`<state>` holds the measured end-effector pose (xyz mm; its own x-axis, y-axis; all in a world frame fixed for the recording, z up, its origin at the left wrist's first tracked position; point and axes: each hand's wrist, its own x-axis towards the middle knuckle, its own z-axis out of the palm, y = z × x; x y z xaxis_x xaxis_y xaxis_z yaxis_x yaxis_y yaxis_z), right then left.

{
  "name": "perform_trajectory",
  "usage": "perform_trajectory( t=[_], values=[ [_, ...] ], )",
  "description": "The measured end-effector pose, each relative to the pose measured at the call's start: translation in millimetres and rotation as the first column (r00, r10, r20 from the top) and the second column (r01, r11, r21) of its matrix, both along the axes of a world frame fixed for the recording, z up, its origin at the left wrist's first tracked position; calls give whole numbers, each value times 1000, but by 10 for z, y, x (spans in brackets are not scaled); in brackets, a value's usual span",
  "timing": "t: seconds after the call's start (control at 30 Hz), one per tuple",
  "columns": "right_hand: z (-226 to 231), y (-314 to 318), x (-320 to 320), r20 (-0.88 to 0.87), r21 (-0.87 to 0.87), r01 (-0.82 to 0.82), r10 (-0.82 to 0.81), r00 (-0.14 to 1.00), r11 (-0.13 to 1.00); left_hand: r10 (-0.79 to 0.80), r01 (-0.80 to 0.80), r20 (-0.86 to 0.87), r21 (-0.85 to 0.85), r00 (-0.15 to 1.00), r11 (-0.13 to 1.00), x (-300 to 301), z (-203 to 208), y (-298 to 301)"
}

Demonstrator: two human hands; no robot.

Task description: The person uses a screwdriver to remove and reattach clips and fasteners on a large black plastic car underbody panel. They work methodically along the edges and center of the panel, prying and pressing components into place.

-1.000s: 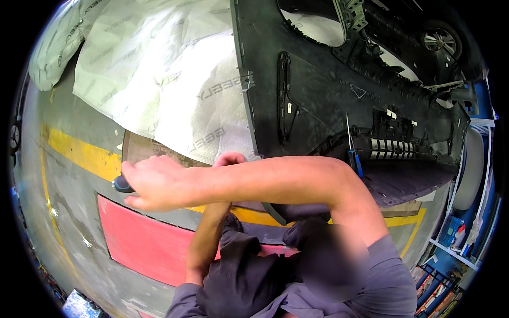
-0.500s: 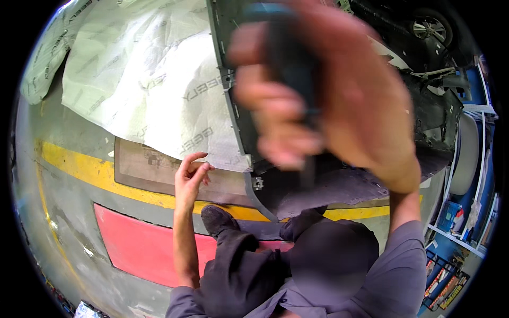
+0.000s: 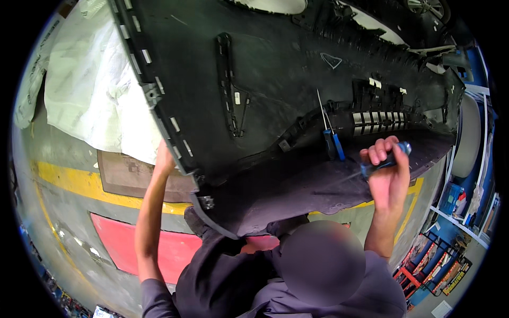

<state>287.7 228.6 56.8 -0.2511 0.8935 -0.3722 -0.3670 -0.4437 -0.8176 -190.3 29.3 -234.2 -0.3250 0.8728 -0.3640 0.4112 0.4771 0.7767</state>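
A large black plastic car bumper lies inner side up in front of me. My left hand is at its left edge, beside the white protective sheet; its fingers are hidden behind the edge. In my right hand is a screwdriver with a blue and black handle. Its blurred shaft points left over the purplish near flange of the bumper. Two more slim tools rest on the bumper: one with a black handle and one with a blue handle.
A brown mat lies under the sheet's near edge, by a yellow floor line. Nearer is a red floor panel. At the right stands a blue rack with pale posts, with a tool tray below it.
My right hand has dropped from close to the camera down to the bumper's near right side, still holding the screwdriver. My left hand has moved up to the bumper's edge. The view has shifted right.
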Motion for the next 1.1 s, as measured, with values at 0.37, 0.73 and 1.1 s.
perform_trajectory(
  t=[0.37,0.73,1.1],
  values=[
    [-362,130,-425,63,400,-442,457,887,803,-2,-13,-153,-94,988,995,228,-61,-3],
    [-784,123,-439,202,459,-517,482,852,722,32,-30,-94,19,995,999,603,200,-40],
    [-920,41,-502,206,419,-560,526,825,715,56,-57,-185,-1,981,998,551,-191,587]
  ],
)
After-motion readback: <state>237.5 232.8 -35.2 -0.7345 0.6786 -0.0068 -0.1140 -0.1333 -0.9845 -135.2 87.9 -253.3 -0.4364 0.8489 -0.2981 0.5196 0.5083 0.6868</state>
